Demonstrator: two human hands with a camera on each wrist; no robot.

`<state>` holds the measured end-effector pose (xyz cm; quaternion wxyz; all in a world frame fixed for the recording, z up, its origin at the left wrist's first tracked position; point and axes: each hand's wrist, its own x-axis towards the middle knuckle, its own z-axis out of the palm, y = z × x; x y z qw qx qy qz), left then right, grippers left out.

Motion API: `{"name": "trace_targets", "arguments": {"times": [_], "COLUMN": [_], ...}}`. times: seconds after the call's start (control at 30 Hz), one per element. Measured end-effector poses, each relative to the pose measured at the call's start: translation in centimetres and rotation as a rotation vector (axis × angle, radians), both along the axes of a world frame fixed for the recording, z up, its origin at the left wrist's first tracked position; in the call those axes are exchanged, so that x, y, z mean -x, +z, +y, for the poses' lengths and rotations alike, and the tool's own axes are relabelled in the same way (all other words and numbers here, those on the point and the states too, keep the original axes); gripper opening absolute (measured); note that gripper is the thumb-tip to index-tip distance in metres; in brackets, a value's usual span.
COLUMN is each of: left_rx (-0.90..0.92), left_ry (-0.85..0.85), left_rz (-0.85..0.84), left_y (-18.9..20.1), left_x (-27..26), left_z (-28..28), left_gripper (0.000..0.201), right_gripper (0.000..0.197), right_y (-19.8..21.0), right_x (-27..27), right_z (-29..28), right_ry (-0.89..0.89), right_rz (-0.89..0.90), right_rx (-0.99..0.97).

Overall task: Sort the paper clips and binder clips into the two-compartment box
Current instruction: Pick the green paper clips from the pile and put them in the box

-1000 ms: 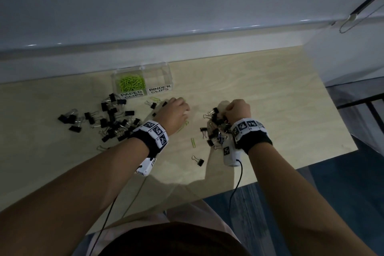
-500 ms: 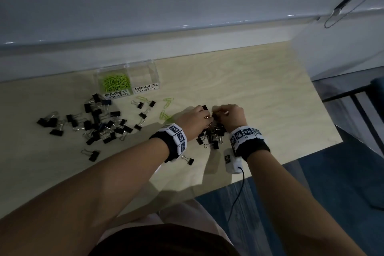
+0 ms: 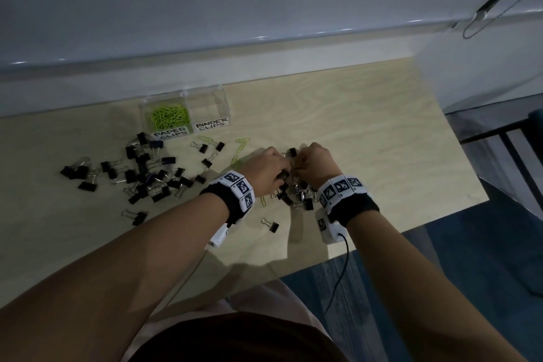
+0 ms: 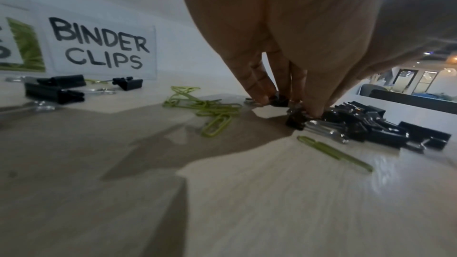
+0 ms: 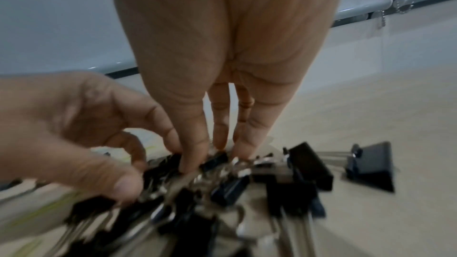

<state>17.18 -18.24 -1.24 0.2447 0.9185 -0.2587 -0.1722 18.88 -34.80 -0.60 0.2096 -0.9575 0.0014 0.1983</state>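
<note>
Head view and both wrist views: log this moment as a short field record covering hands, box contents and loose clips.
left hand: fingers in the binder clip pile, gathering
right hand: fingers in the same pile
box: paper clip side holds green paper clips; binder side looks empty
loose paper clips: still on table
second binder clip heap: left of the hands, untouched

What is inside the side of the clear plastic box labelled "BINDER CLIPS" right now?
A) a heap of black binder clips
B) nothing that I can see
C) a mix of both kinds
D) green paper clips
B: in the head view the "BINDER CLIPS" compartment of the clear plastic two-compartment box looks empty, while the green paper clips fill the other side and the black binder clips lie on the wooden table.
</note>
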Motion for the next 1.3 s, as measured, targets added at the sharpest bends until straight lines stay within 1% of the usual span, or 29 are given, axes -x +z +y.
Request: {"name": "trace_targets", "arguments": {"times": [0.1,0.17,0.3,0.37,0.43,0.53,0.67,0.73,0.83,0.93,1.0,1.03,1.07,1.13,1.2,1.27,1.3], "left_rx": [-0.02,0.005,0.148,0.186,0.207,0.236,0.297,0.354,0.532,0.757,0.809,0.769,0.698,0.552,0.463,0.389,0.351], "left_ry": [0.035,0.083,0.207,0.257,0.292,0.316,0.344,0.386,0.497,0.687,0.8,0.826,0.833,0.803,0.752,0.678,0.636], "left_rz": [0.063,0.061,0.054,0.045,0.041,0.043,0.052,0.102,0.272,0.444,0.499,0.473,0.413,0.278,0.161,0.121,0.127], "left_y": [0.4,0.4,0.0,-0.1,-0.4,-0.9,-0.6,-0.3,0.2,-0.3,-0.8,-1.1,-1.5,-1.6,-1.1,-0.6,-0.3], "left_x": [-0.1,0.0,0.5,0.8,1.2,1.6,1.8,1.8,1.7,1.3,1.2,1.1,1.0,0.8,0.1,-1.1,-1.7], "left_z": [0.2,0.7,2.5,3.5,4.3,4.8,4.0,3.1,1.7,1.0,1.3,1.6,2.1,2.8,2.9,2.3,1.9], "left_gripper": [0.047,0.051,0.046,0.044,0.041,0.038,0.034,0.035,0.037,0.03,0.021,0.013,0.007,0.002,0.008,0.012,0.014], "right_gripper": [0.014,0.009,0.016,0.012,0.008,0.012,0.012,0.011,0.011,0.013,0.01,0.008,0.005,0.007,0.011,0.012,0.012], "right_y": [-0.2,-0.2,-0.5,-0.7,-0.9,-1.2,-0.9,-0.6,-0.5,-0.4,-0.6,-0.8,-1.1,-1.8,-2.2,-2.3,-2.1], "right_x": [1.3,1.9,2.1,2.0,2.0,2.1,2.2,2.3,2.5,2.8,3.0,3.0,2.8,2.6,2.7,3.0,3.1], "right_z": [0.5,0.9,1.5,1.7,1.8,1.5,1.1,1.2,1.9,2.8,3.0,3.0,2.9,2.6,2.6,3.1,3.4], "right_ry": [0.052,0.074,0.053,0.056,0.066,0.062,-0.047,-0.05,0.002,0.058,0.093,0.082,0.048,-0.064,-0.143,-0.152,-0.143], "right_rz": [-0.061,-0.101,-0.011,0.012,0.017,-0.013,-0.028,-0.037,-0.107,-0.194,-0.227,-0.217,-0.202,-0.145,-0.097,-0.124,-0.137], "right_rx": [-0.009,-0.04,-0.043,-0.07,-0.108,-0.166,-0.292,-0.353,-0.415,-0.461,-0.429,-0.389,-0.334,-0.189,-0.08,-0.044,-0.037]}}
